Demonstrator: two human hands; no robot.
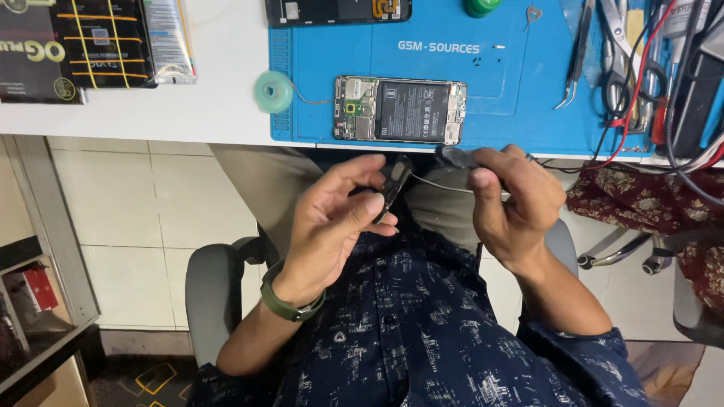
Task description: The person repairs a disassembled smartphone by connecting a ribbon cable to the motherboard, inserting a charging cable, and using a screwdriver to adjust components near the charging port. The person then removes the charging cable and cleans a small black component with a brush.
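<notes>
Left hand [335, 218] is pinching a small black part [394, 181] between thumb and fingertips, the other fingers loosely curled. Right hand [513, 200] is closing around a dark tool [458, 157], its thin tip pointing toward the part at 9 o'clock. Both are hovering over the lap. At 12 o'clock, an opened phone [400, 110] is lying on the blue mat [513, 83]; tweezers [577, 60] are lying at 2 o'clock.
</notes>
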